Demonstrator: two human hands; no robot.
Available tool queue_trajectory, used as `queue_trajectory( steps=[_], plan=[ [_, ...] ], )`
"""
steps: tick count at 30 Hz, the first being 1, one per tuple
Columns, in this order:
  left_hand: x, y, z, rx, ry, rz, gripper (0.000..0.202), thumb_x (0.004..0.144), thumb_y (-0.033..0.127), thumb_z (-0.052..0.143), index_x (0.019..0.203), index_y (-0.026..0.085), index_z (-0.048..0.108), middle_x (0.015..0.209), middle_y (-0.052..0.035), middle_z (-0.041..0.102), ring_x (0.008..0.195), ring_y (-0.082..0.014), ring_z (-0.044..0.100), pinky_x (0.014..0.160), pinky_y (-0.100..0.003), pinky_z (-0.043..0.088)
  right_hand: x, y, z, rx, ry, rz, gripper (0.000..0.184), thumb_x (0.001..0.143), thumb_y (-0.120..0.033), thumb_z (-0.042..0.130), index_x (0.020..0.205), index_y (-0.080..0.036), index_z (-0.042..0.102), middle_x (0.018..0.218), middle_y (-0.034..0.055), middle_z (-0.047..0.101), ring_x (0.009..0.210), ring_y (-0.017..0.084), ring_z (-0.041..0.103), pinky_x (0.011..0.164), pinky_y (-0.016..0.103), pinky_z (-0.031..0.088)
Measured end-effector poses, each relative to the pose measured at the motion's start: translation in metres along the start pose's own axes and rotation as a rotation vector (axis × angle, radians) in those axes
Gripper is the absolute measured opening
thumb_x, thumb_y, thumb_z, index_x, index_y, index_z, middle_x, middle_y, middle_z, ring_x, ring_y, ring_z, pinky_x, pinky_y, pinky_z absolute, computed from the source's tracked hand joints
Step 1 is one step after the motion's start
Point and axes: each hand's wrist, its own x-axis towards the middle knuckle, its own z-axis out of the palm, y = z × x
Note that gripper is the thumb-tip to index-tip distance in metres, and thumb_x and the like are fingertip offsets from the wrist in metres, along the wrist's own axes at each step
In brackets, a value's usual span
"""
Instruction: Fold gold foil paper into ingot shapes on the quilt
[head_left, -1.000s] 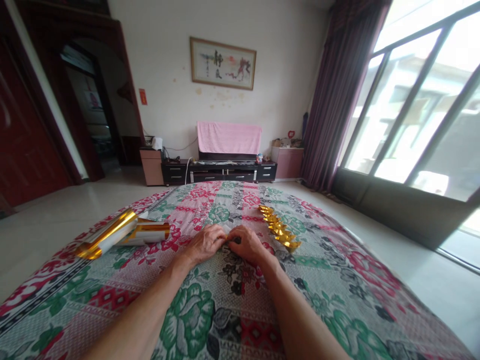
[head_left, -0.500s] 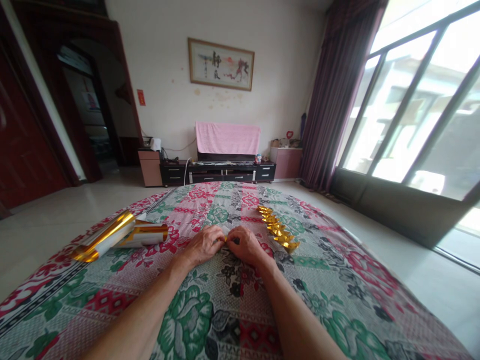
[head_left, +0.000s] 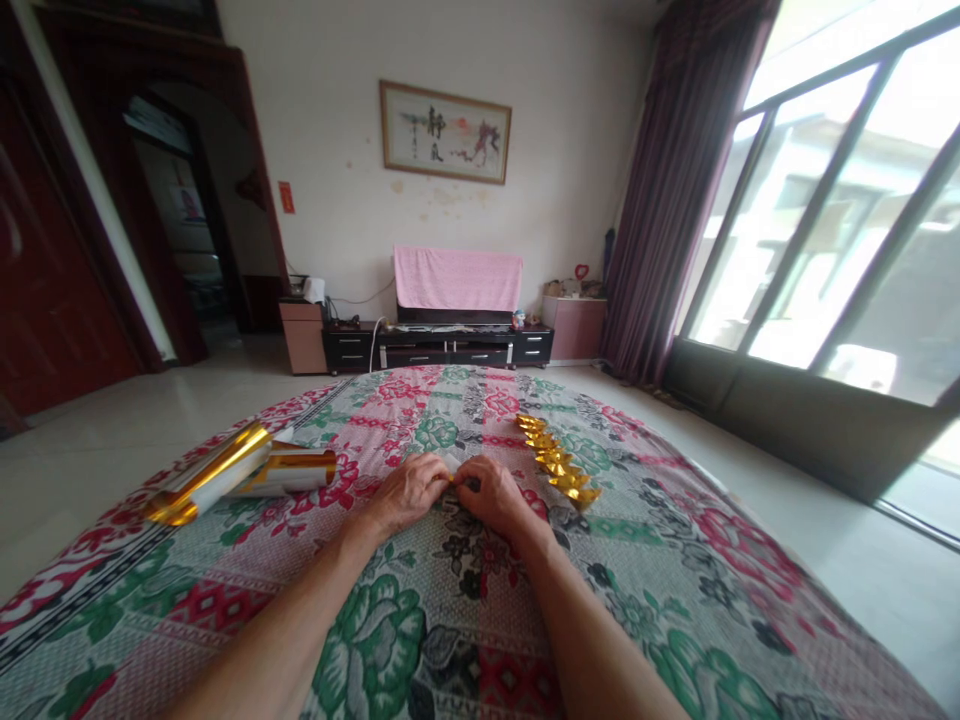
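My left hand (head_left: 414,488) and my right hand (head_left: 491,490) meet fingertip to fingertip over the patterned cloth. Both are closed in a pinch on a small piece of gold foil paper (head_left: 451,479); only a sliver of it shows, and the fingers hide the rest. Right of my right hand, several folded gold paper ingots (head_left: 556,464) stand in a slanting row. Over to the left lie curled sheets of gold foil paper (head_left: 214,478), gold on one face and white on the other, partly overlapping.
A floral cloth (head_left: 375,640) in red, green and grey covers the surface under my hands. Beyond it stand a low black cabinet (head_left: 420,357) and a pink cloth (head_left: 457,277) draped over something. A window (head_left: 810,220) and purple curtain (head_left: 652,200) are on the right.
The view has shifted very slightly. Both hands keep their pinch in nearly the same spot, and the ingots and curled sheets have not moved.
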Motion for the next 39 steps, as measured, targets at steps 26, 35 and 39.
queue_trajectory(
  steps=[26,35,39],
  plan=[
    [0.0038,0.0015,0.0046,-0.033,-0.004,-0.112,0.016,0.082,0.020,0.048,0.074,0.018,0.062,0.084,-0.0041,0.060,0.084,-0.0154,0.053,0.078,-0.028,0.042,-0.0020,0.0044,0.0027,0.088,0.075,0.059,0.030,0.063,-0.004,0.048,0.066,-0.022,0.071,0.081,0.0001,0.069,0.075,0.012,0.063,0.075,0.022,0.048],
    [0.0030,0.0003,0.0046,-0.092,0.022,-0.121,0.010,0.079,0.019,0.053,0.076,0.018,0.062,0.082,-0.0029,0.061,0.083,-0.0153,0.053,0.078,-0.028,0.041,-0.0019,0.0050,0.0028,0.093,0.079,0.046,0.028,0.064,-0.005,0.048,0.066,-0.022,0.071,0.080,-0.0001,0.069,0.075,0.012,0.063,0.074,0.021,0.047],
    [0.0028,0.0004,0.0056,-0.077,0.008,-0.125,0.011,0.080,0.020,0.052,0.076,0.018,0.063,0.083,-0.0033,0.061,0.083,-0.0156,0.053,0.078,-0.028,0.041,-0.0016,0.0041,0.0016,0.090,0.068,0.026,0.028,0.061,-0.004,0.048,0.065,-0.020,0.070,0.079,0.0011,0.069,0.074,0.012,0.062,0.074,0.020,0.047]
  ],
)
